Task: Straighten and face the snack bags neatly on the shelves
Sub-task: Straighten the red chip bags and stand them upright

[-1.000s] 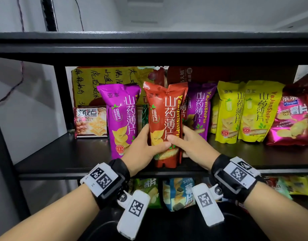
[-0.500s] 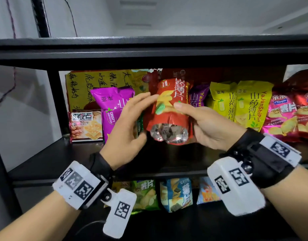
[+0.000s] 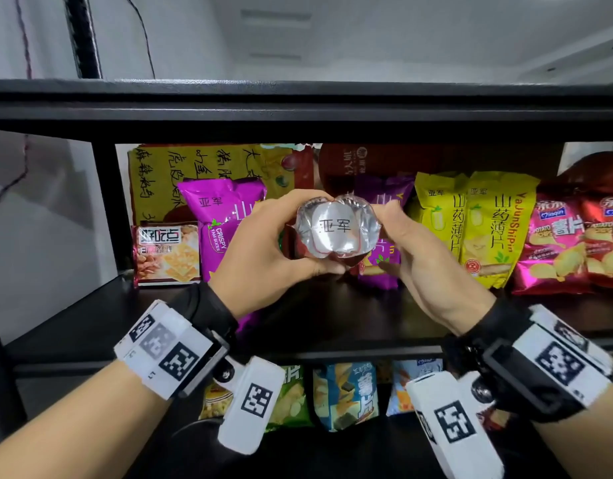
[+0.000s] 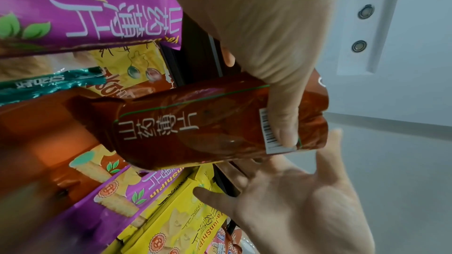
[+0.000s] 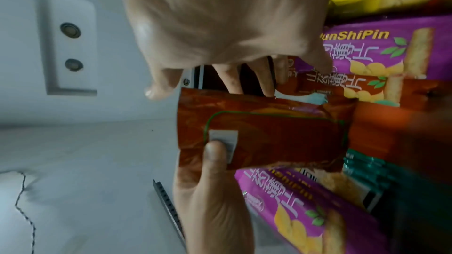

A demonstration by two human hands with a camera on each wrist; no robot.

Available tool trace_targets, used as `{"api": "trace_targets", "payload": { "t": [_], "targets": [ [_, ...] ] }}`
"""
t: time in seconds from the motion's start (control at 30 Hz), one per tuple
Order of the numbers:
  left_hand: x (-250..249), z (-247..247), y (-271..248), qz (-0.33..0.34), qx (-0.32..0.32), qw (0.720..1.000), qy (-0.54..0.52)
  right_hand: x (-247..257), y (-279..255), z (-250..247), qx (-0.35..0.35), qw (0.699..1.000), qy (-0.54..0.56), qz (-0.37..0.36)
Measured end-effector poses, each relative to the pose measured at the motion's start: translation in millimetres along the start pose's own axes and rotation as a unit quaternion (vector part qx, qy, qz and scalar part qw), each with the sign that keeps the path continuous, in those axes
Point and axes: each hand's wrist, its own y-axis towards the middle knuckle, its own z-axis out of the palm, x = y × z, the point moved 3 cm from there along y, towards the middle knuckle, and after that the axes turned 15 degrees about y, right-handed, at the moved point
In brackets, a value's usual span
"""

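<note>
A red snack bag (image 3: 338,229) is off the shelf (image 3: 332,326), tipped so its silver base faces me. My left hand (image 3: 284,236) grips its left side, fingers over the top and thumb beneath. In the left wrist view the left thumb presses the barcode on the red bag (image 4: 208,126). My right hand (image 3: 412,250) touches the bag's right side with straight, spread fingers, seen palm-up in the left wrist view (image 4: 293,200). The right wrist view shows the right hand's fingertips (image 5: 266,92) at the edge of the red bag (image 5: 264,134).
A magenta bag (image 3: 225,219) stands left of the hands and a purple bag (image 3: 384,267) behind them. Yellow bags (image 3: 488,229), pink chip bags (image 3: 557,243) and a cracker pack (image 3: 165,254) line the shelf. The upper shelf board (image 3: 298,112) hangs close overhead. More bags (image 3: 346,392) sit below.
The red bag stood upright on the shelf; both hands have lifted it and tipped its top backward, so the silver base now faces me. The right hand's fingers have straightened.
</note>
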Motion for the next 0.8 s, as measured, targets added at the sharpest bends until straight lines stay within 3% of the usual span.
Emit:
{"api": "trace_targets", "payload": {
  "t": [0.1,0.3,0.4,0.5,0.7,0.8],
  "targets": [
    [-2,6,1,0.009,0.010,1.000,0.008,2,1,7,0.042,0.999,-0.017,-0.018],
    [3,12,1,-0.015,0.011,1.000,-0.019,-4,7,6,0.046,0.999,-0.014,-0.023],
    [6,15,5,-0.043,-0.009,0.995,-0.085,-14,10,2,0.062,0.997,0.047,0.002],
    [13,17,15,-0.111,-0.050,0.976,-0.181,-25,11,3,0.099,0.995,0.025,0.007],
    [17,19,25,-0.128,-0.071,0.963,-0.226,-40,14,-4,0.058,0.997,-0.044,0.011],
    [11,15,26,-0.085,-0.123,0.973,-0.177,-47,16,-17,-0.048,0.982,-0.170,0.061]
  ]
}}
